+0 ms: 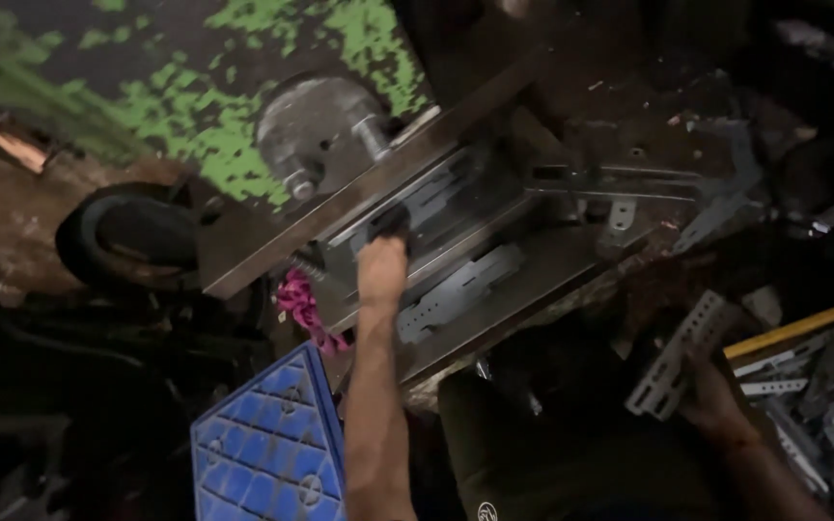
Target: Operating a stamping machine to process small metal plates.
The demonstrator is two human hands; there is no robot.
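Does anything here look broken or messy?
Yes. The green paint on the dark surface behind the metal press is flaking off in patches. A pink rag hangs crumpled at the press's edge, above the blue crate.

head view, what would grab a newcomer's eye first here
The flaking green paint across the upper left stands out most, with a grey round metal wheel just below it. In the middle, the left hand reaches onto the metal press bed, while the right hand at lower right holds a perforated metal bracket. A blue plastic crate sits bottom centre-left.
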